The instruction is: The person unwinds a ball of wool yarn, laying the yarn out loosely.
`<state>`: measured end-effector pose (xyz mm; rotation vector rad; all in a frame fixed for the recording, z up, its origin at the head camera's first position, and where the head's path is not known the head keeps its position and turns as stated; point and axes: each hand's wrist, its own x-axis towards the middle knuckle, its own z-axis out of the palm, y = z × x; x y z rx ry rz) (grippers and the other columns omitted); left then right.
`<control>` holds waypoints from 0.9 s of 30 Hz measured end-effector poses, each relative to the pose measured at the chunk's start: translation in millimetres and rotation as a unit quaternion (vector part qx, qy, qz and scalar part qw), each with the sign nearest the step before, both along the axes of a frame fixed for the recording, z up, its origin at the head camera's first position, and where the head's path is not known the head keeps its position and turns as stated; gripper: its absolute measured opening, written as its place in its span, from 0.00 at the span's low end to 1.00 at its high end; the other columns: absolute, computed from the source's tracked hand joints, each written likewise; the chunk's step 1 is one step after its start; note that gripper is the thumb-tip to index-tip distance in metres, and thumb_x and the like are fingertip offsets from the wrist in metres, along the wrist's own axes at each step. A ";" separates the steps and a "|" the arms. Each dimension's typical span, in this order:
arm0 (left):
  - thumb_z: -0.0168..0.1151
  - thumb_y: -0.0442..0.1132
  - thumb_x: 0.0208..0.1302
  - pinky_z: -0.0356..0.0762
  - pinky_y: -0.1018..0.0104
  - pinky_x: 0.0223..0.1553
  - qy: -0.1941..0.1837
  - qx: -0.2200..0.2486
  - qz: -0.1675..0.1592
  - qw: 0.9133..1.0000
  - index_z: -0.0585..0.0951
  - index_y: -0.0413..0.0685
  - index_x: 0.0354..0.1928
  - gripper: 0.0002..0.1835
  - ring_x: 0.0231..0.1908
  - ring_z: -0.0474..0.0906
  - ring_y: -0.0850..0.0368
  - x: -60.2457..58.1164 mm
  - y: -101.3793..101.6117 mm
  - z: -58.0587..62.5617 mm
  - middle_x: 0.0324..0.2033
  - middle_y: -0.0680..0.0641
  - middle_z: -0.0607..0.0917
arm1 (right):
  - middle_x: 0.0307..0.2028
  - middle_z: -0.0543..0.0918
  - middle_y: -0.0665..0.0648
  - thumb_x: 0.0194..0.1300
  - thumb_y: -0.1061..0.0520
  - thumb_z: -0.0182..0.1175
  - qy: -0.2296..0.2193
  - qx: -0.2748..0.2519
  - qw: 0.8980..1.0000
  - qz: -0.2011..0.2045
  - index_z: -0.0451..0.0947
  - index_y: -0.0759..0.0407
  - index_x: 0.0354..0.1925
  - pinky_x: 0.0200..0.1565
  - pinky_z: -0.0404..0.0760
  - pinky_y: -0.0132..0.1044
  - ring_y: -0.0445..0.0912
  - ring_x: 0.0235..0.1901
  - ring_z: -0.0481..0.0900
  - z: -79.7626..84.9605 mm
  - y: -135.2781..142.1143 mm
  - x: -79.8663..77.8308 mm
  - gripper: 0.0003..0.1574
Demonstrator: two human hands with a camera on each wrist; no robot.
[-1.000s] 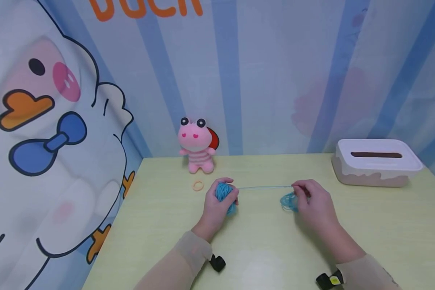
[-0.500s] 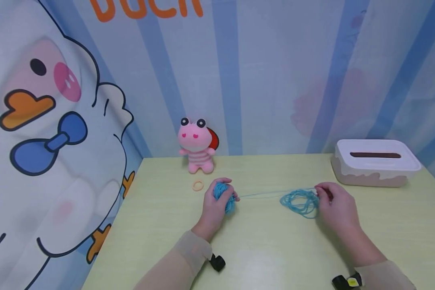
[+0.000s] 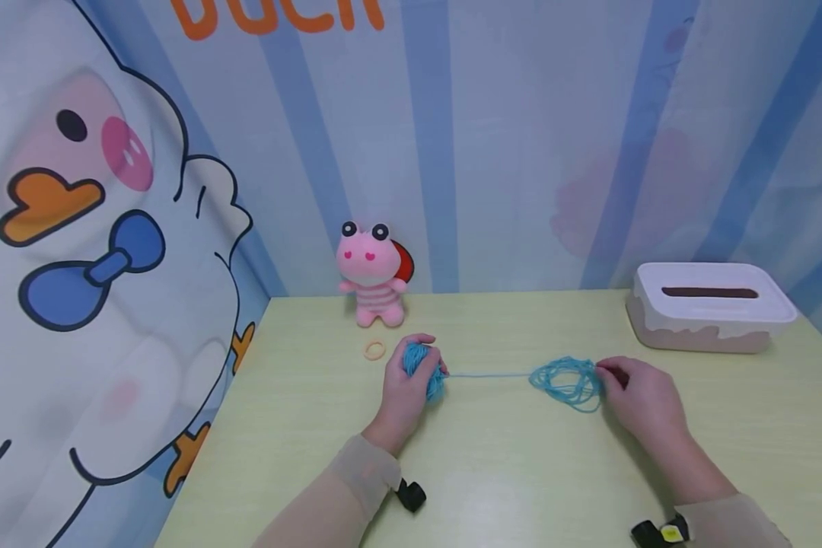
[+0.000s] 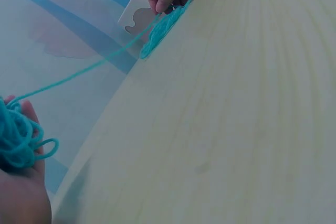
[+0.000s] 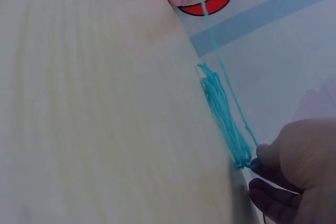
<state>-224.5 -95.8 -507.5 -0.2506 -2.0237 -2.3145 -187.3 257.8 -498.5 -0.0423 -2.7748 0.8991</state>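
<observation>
My left hand (image 3: 404, 388) grips a bundle of blue yarn (image 3: 418, 361), fingers and thumb curled round it. A loose loop of it sticks out past the palm in the left wrist view. From that bundle a single strand (image 3: 486, 375) runs rightward to my right hand (image 3: 647, 399), which pinches it between thumb and fingertips. Beside the right fingertips lies a flat pile of yarn loops (image 3: 565, 383) on the table. In the right wrist view the thumb (image 5: 269, 156) presses the strand right at the end of the pile (image 5: 226, 114).
A pink frog-like plush toy (image 3: 370, 278) stands at the back of the table (image 3: 479, 472), with a small orange ring (image 3: 374, 350) in front of it. At the back right sits a white-topped tissue box (image 3: 712, 308). A printed curtain (image 3: 507, 152) hangs behind.
My right hand has moved rightward, drawing out yarn, then slightly toward me. The loop pile, partly hidden before, now lies in full view. My left hand has barely shifted.
</observation>
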 end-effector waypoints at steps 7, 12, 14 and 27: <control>0.62 0.42 0.84 0.91 0.67 0.47 -0.005 0.002 -0.017 1.000 0.74 0.37 0.66 0.20 0.38 0.88 0.56 -1.0 -0.6 -1.1 0.37 0.49 0.86 | 0.51 0.87 0.70 0.74 0.60 0.68 0.106 -0.017 0.994 0.011 0.87 0.66 0.53 0.51 0.84 0.65 0.66 0.50 0.87 3.8 -26.1 3.1 0.13; 0.61 0.43 0.84 0.92 0.66 0.49 -0.011 -0.003 -0.031 0.999 0.73 0.35 0.68 0.22 0.39 0.88 0.57 -1.2 0.0 -2.5 0.38 0.49 0.86 | 0.48 0.92 0.62 0.71 0.61 0.73 0.170 -0.033 0.979 0.107 0.88 0.64 0.52 0.54 0.89 0.60 0.60 0.50 0.91 5.6 -67.6 4.8 0.13; 0.61 0.42 0.85 0.92 0.66 0.49 -0.009 -0.004 -0.037 0.999 0.71 0.33 0.70 0.24 0.39 0.88 0.57 -1.1 -0.6 -2.8 0.38 0.49 0.86 | 0.50 0.94 0.60 0.72 0.58 0.74 0.151 -0.042 0.976 0.149 0.88 0.63 0.54 0.55 0.90 0.59 0.58 0.52 0.92 4.9 -87.3 5.2 0.15; 0.60 0.44 0.85 0.91 0.66 0.51 0.001 -0.010 -0.051 0.999 0.71 0.32 0.71 0.25 0.41 0.88 0.58 -2.9 -3.4 -2.9 0.39 0.50 0.86 | 0.46 0.96 0.53 0.73 0.52 0.74 0.061 -0.073 0.978 0.185 0.88 0.59 0.63 0.52 0.93 0.51 0.51 0.48 0.96 2.2 -164.7 -4.1 0.24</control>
